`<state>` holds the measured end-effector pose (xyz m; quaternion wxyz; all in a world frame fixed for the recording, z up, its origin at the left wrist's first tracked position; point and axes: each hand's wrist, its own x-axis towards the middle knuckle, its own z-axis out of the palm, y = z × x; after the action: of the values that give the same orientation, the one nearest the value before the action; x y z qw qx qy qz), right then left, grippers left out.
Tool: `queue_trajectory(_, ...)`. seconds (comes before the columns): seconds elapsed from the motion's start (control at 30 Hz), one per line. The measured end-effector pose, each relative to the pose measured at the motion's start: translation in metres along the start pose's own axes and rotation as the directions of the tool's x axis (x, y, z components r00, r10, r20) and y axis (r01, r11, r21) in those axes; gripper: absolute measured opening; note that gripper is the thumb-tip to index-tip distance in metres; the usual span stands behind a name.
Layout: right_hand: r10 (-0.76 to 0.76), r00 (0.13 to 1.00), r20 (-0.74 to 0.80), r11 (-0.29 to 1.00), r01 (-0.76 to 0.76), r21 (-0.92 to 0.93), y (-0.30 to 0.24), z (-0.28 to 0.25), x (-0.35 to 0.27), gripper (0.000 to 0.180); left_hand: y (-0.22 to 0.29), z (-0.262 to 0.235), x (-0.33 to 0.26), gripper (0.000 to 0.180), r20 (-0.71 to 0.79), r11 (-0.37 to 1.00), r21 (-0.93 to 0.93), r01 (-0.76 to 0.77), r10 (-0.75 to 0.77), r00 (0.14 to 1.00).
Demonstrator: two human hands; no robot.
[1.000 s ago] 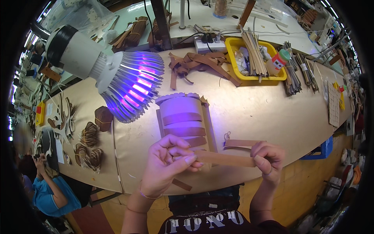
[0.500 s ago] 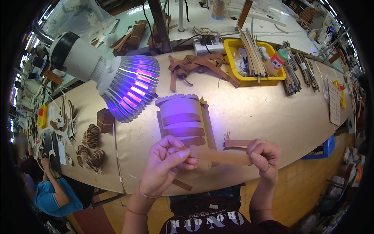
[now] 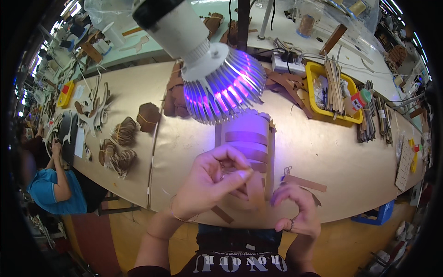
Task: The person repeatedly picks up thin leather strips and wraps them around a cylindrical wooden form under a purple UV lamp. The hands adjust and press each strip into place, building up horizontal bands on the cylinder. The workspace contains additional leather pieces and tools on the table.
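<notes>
My left hand (image 3: 214, 180) pinches one end of a tan leather-like strip (image 3: 255, 189), which hangs down blurred from the fingertips. To its right is my right hand (image 3: 297, 210), fingers curved and apart, with nothing visible between them. Just beyond my left hand a rounded block (image 3: 244, 123) lies on the table under violet light, with several brown strips (image 3: 246, 137) laid across it; my hand hides its near end. A lamp (image 3: 224, 87) with a finned metal head glows violet above the block. Beside my right hand lies another brown strip (image 3: 305, 183).
A yellow tray (image 3: 333, 113) of sticks and a green-capped bottle (image 3: 359, 100) stands at the back right. Bundled brown pieces (image 3: 123, 131) lie on the left of the gold-toned table (image 3: 184, 152). A person in a blue shirt (image 3: 57, 191) works at far left.
The strip was stretched between both hands; my right hand has let go and moved lower, and the strip now hangs from my left hand. The whole view has shifted, placing the lamp farther right.
</notes>
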<state>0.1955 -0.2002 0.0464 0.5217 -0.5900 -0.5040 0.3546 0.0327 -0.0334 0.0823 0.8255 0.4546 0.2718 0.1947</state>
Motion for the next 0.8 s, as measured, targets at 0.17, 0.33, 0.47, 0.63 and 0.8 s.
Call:
queue_trajectory(0.17, 0.011, 0.995, -0.096, 0.994, 0.0, 0.111, -0.01, 0.006, 0.0, 0.047, 0.002, 0.011, 0.001, 0.017, 0.253, 0.975, 0.222, -0.014, -0.043, 0.967)
queue_trajectory(0.33, 0.099, 0.993, 0.064, 0.959, -0.113, 0.261, -0.024, 0.013, 0.001, 0.028, -0.004, 0.021, 0.005, 0.027, 0.2, 0.934, 0.309, -0.177, 0.118, 0.973)
queue_trajectory(0.47, 0.162, 0.981, 0.102, 0.906, -0.189, 0.378, -0.028, 0.012, 0.002, 0.02, -0.011, 0.022, 0.006, 0.034, 0.229, 0.987, 0.117, -0.113, 0.084, 0.97)
queue_trajectory(0.63, 0.182, 0.975, 0.128, 0.899, -0.218, 0.38, -0.028, 0.015, 0.002, 0.021, -0.011, 0.024, 0.006, 0.024, 0.45, 0.847, 0.404, -0.345, 0.144, 0.881)
queue_trajectory(0.8, 0.163, 0.983, 0.078, 0.864, -0.181, 0.47, -0.029, 0.026, 0.0, 0.024, 0.003, 0.024, 0.003, 0.03, 0.327, 0.959, 0.265, 0.098, -0.185, 0.927)
